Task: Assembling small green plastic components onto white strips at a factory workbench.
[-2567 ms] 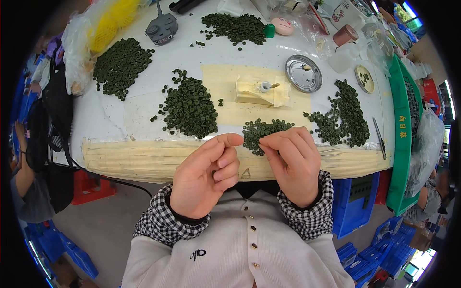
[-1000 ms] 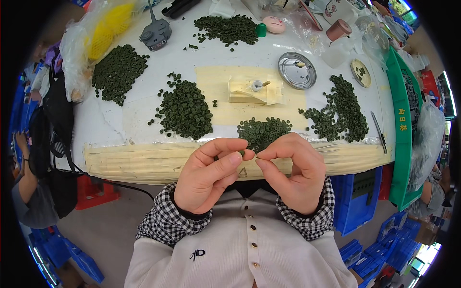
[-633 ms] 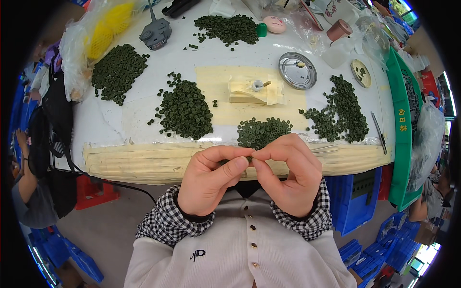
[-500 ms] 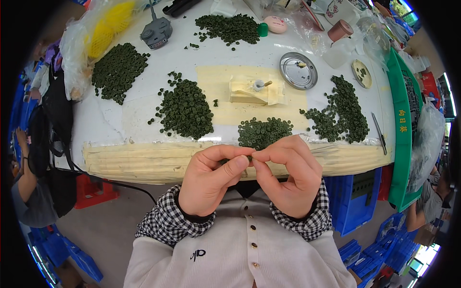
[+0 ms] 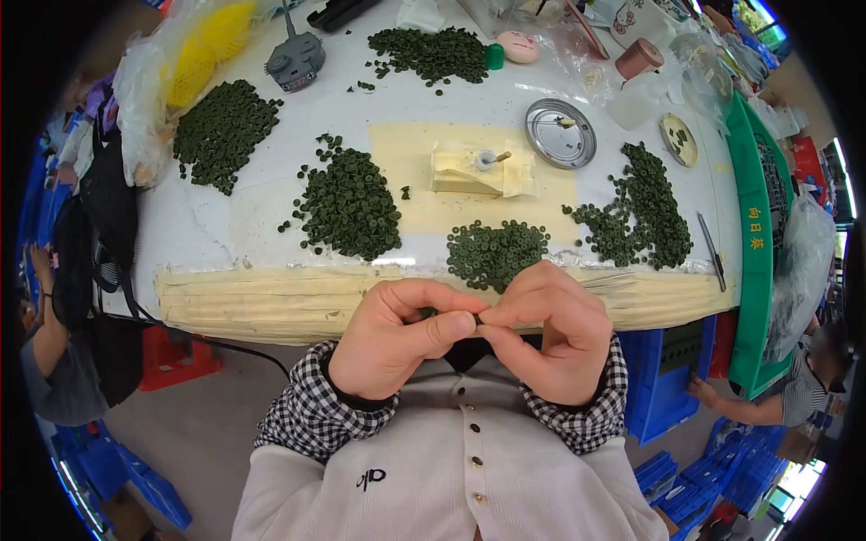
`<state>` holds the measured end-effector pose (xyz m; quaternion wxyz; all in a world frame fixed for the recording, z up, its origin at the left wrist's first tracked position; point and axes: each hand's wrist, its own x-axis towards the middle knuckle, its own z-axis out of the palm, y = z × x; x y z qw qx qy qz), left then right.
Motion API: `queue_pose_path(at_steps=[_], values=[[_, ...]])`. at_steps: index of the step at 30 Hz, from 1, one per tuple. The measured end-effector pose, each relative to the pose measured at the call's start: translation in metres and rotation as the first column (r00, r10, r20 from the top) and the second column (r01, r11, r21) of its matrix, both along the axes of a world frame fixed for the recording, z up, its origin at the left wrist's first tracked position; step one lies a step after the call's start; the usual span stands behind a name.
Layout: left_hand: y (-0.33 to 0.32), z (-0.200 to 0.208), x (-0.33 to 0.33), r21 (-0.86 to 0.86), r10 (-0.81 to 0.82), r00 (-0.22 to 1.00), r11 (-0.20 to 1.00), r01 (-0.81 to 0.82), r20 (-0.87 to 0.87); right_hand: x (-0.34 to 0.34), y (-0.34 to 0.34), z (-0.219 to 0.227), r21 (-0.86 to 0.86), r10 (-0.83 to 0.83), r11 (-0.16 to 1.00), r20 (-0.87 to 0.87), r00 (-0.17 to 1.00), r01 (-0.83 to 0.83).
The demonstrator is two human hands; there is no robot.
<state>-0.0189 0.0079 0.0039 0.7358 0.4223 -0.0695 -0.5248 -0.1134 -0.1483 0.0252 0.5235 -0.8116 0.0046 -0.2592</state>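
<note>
Both my hands are raised over the near edge of the table [image 5: 221, 225], fingertips meeting in front of my chest. Left hand [image 5: 383, 343]: thumb and index finger closed in a pinch, other fingers curled behind. Right hand [image 5: 561, 338]: thumb and index finger likewise closed, tips against those of the left. Held at the meeting point is a small dark green part [image 5: 478, 319], mostly covered by the fingertips; its exact shape cannot be told. It sits at the tip of my left thumb, with the right fingertips on its other side. A second bit of dark green shows behind the left thumb; cannot tell whether it is a separate piece.

Just beyond the fingertips: a heap of green ring-shaped pieces [image 5: 494, 252], its near edge partly covered by my right hand. Beyond the left hand, to its left: a larger pile of dark green pieces [image 5: 350, 207]. Beyond the right hand, to its right: another green pile [image 5: 657, 212], with a slim metal tool [image 5: 711, 248] lying beside it. Farther out, past the ring heap: a tape-covered block [image 5: 462, 173], then a round metal dish [image 5: 548, 140] to its right.
</note>
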Motion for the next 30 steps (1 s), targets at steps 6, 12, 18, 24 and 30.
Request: queue_pose_path(at_steps=[6,12,18,24,30], values=[[0.0008,0.0020,0.0045,-0.042,-0.056,0.998,0.997,0.057,0.025,-0.0005,-0.0047,-0.0012,0.106,0.089,0.990,-0.006,0.996,-0.087],[0.0020,0.0059,0.0057,0.045,-0.067,0.966,0.997,0.057,0.252,-0.0007,-0.0067,0.0006,-0.026,0.049,0.998,-0.026,0.998,-0.049],[0.0014,0.0023,0.0026,0.085,-0.031,0.900,0.996,-0.006,0.435,-0.0004,-0.0063,-0.0018,-0.014,0.054,0.998,-0.040,0.998,-0.055],[0.0023,0.0034,0.0002,0.113,-0.011,0.872,0.992,-0.051,0.490,-0.0008,-0.0040,-0.0070,0.135,0.053,0.990,-0.102,0.993,-0.039],[0.0030,0.0011,-0.0010,0.099,0.009,0.833,0.992,-0.076,0.553,-0.0018,-0.0013,-0.0070,0.291,0.098,0.956,-0.174,0.980,-0.044]])
